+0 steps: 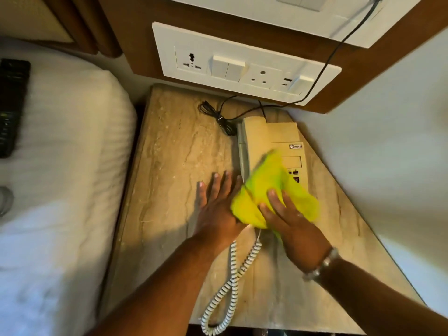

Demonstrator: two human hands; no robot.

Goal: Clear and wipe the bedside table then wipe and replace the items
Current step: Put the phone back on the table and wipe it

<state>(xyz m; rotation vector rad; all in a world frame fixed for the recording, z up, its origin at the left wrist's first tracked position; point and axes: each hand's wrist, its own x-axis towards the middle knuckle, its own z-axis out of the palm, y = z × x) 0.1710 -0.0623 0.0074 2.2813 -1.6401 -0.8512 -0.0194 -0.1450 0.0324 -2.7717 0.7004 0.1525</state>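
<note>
At frame centre, a beige corded desk telephone [269, 141] sits on the veined marble tabletop [169, 154]. A bright yellow-green cleaning cloth [269, 190], motion-blurred, covers the telephone's lower half and hides most of its keypad. The right hand [288, 219] presses on the cloth, fingers spread over it. The left hand [218, 207] lies flat with straight fingers beside the telephone, its thumb side hidden under the cloth. A white coiled handset cord [230, 282] trails to the bottom edge. At far left, a black remote control [12, 105] lies on white bedding [60, 190], partly cut off.
</note>
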